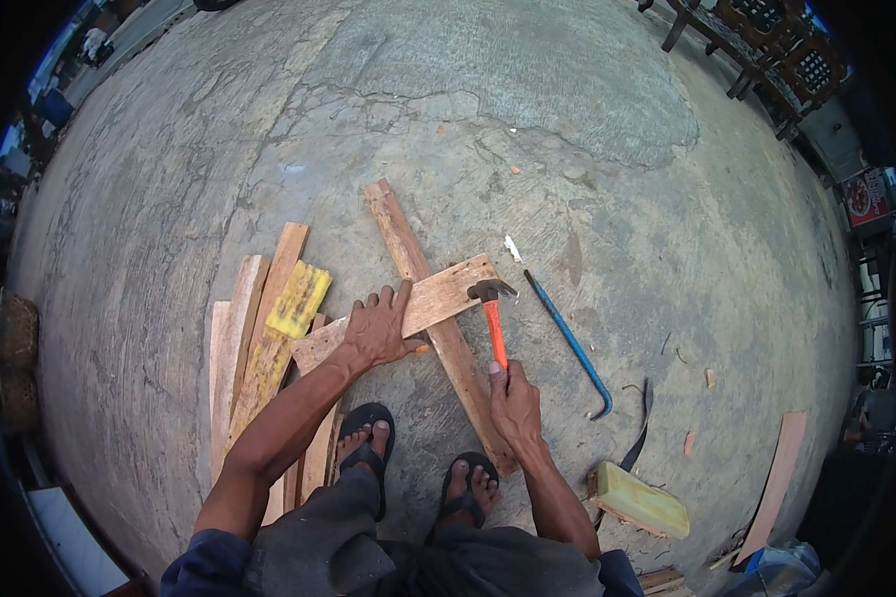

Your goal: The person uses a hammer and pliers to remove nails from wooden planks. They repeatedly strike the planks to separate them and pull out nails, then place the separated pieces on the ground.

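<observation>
Your left hand (377, 329) lies spread over the board (455, 291), which crosses the beam (460, 363) on the floor (418, 60). Your right hand (516, 406) wraps the hammer (496, 330), whose head is at the board's right end. The step looks like hammer work there; striking or prying, I cannot tell. The next move seems to call for holding the board steady.

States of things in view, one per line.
Claw hammer: gripped in right hand
Short board: across long batten, left hand spread on it
Long batten: lying on concrete, under short board
Blue crowbar: lying on concrete, unheld
Flip-flops: worn
Yellow-faced block: lying on concrete
</observation>
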`<state>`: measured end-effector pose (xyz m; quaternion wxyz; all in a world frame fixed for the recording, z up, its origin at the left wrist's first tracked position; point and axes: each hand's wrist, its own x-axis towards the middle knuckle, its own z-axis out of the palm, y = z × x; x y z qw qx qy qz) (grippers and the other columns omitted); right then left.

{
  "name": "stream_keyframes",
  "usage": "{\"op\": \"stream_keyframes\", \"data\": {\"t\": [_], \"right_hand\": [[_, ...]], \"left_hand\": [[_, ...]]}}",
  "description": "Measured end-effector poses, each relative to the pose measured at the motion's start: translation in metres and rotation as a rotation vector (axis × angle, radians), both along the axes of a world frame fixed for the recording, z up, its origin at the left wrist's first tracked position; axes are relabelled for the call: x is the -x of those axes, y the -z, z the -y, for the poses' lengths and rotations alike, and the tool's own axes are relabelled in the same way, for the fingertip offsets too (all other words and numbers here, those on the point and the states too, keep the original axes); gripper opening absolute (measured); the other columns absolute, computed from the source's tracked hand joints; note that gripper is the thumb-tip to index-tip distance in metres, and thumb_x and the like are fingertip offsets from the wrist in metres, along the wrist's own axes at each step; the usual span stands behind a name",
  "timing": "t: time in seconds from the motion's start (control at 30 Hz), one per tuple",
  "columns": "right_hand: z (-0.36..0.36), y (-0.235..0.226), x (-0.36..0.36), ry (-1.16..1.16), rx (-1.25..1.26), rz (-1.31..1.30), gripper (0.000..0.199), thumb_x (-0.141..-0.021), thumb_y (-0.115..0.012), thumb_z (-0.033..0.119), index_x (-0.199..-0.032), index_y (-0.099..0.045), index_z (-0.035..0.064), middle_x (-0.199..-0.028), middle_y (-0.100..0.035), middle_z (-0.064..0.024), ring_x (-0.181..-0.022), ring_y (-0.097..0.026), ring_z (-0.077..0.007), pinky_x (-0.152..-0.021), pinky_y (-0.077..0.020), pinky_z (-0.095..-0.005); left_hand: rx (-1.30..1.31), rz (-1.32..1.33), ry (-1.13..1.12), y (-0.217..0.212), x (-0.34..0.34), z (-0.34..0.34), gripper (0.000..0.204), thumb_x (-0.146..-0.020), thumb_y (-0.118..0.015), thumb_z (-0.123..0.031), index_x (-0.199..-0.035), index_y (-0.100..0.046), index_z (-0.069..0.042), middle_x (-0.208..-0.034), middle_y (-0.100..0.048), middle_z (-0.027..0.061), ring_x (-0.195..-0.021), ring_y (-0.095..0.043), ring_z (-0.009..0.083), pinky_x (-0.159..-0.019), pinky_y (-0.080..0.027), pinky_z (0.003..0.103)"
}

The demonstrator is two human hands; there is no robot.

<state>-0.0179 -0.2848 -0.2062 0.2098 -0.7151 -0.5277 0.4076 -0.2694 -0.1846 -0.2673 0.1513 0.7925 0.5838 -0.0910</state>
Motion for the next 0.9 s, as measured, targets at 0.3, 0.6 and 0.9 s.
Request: {"op": "stream_keyframes", "data": {"t": [0.3,0.6,0.9], "right_hand": [[0.000,0.031,-0.003,0.077,-0.401,-0.040,0.033,-0.110,-0.050,0.031,-0.104,-0.057,-0.0002,-0.064,-0.055,-0.0171,-0.052,-0.061,-0.0284,-0.051,-0.0451,-0.0371],[0.000,0.001,-0.011,0.094,-0.344,-0.007,0.033,-0.110,-0.049,0.030,-0.097,-0.053,0.0001,-0.064,-0.061,-0.0240,-0.067,-0.067,-0.0505,-0.054,-0.0478,-0.0497],[0.013,0.018,-0.026,0.193,-0.566,-0.292,0.039,-0.110,-0.049,0.034,-0.097,-0.054,-0.0018,-0.059,-0.056,-0.0227,-0.058,-0.062,-0.0482,-0.052,-0.0494,-0.0455]], "left_hand": [[0.080,-0.053,0.049,-0.010,-0.003,-0.006,0.107,-0.087,-0.070,-0.065,-0.158,-0.024,0.001,-0.126,-0.055,0.0260,-0.109,-0.064,0.0448,-0.090,-0.053,0.054],[0.081,-0.049,0.065,-0.008,-0.005,-0.008,0.104,-0.087,-0.071,-0.063,-0.156,-0.026,0.001,-0.125,-0.054,0.0252,-0.108,-0.065,0.0434,-0.086,-0.055,0.055],[0.120,-0.052,0.052,-0.010,-0.002,-0.011,0.108,-0.087,-0.072,-0.062,-0.157,-0.022,0.003,-0.127,-0.054,0.0272,-0.109,-0.064,0.0458,-0.090,-0.054,0.054]]}}
